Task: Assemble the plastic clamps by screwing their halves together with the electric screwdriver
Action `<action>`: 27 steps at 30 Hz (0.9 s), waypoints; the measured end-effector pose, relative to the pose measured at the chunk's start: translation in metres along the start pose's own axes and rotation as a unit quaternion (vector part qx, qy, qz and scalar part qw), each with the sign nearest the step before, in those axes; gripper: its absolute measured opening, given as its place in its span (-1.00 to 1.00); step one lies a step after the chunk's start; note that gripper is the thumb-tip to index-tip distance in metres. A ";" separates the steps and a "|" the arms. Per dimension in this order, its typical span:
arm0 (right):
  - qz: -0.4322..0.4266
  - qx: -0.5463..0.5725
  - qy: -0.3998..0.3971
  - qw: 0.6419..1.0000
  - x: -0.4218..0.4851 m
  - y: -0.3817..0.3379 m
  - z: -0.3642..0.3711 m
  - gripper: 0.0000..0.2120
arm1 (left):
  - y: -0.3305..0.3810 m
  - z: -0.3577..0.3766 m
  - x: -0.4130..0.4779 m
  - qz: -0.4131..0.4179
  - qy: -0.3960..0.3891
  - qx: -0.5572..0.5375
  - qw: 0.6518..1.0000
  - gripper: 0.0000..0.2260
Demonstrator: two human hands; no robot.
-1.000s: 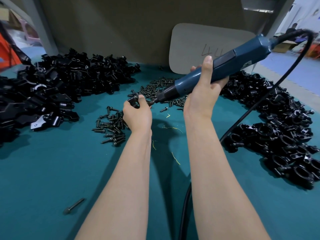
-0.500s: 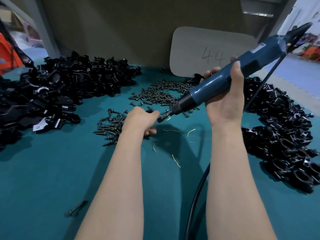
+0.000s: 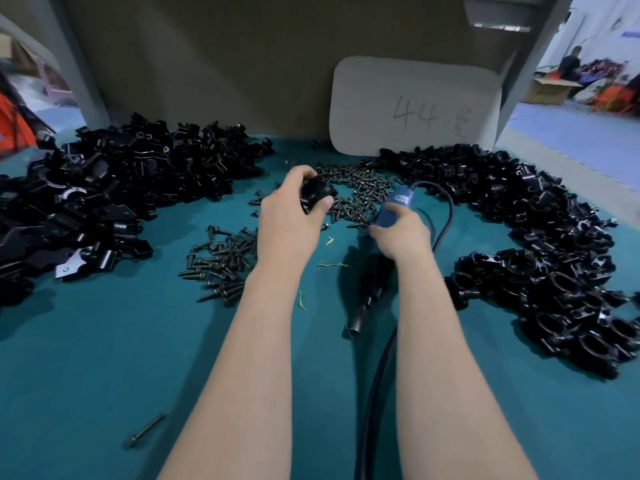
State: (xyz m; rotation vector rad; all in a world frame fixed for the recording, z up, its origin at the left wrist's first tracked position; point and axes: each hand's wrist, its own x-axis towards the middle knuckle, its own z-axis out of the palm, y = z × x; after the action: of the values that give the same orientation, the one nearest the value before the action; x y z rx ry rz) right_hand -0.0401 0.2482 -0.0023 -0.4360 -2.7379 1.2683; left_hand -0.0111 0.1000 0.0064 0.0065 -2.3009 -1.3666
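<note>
My left hand (image 3: 291, 220) grips a black plastic clamp (image 3: 316, 193) just above the central heap of screws (image 3: 356, 188). My right hand (image 3: 403, 235) is wrapped round the blue electric screwdriver (image 3: 394, 206), which lies low over the teal table with its black nose and bit (image 3: 360, 317) pointing back toward me, away from the clamp. Its black cable (image 3: 375, 396) loops behind the hand and runs down between my forearms. The fingers hide most of the clamp.
A big heap of loose black clamp parts (image 3: 121, 188) fills the left of the teal table (image 3: 86, 375). More black clamps (image 3: 540, 244) curve along the right. A second scatter of screws (image 3: 221, 261) lies left of my arm, one long screw (image 3: 142, 431) near the front. A card marked 44 (image 3: 415, 105) leans at the back.
The right hand has swung the screwdriver down from its raised slant, so the bit now points toward me near the table. The left hand lifted the clamp forward over the screws.
</note>
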 end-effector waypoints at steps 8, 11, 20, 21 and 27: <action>0.043 -0.037 -0.004 0.998 -0.007 0.001 -0.016 -0.63 | 0.031 0.044 -0.014 0.018 -0.056 -0.023 0.998 -0.69; 0.003 0.134 0.132 0.982 -0.016 0.011 -0.053 -0.68 | 0.058 0.075 -0.023 0.026 -0.116 -0.022 0.993 -0.77; -0.031 0.231 0.347 0.908 -0.044 0.059 -0.135 -0.82 | 0.109 0.165 -0.082 0.147 -0.285 0.119 0.940 -0.70; -0.028 0.237 0.345 0.908 -0.045 0.063 -0.136 -0.82 | 0.108 0.169 -0.086 0.152 -0.293 0.136 0.934 -0.71; -0.037 0.252 0.342 0.905 -0.050 0.069 -0.124 -0.83 | 0.092 0.168 -0.103 0.114 -0.293 -0.007 0.949 -0.68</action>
State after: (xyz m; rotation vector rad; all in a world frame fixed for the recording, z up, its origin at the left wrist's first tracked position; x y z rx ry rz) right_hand 0.0479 0.3672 0.0278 -0.5731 -1.7607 1.3949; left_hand 0.0366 0.3099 -0.0238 -0.7405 -2.6456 -1.3935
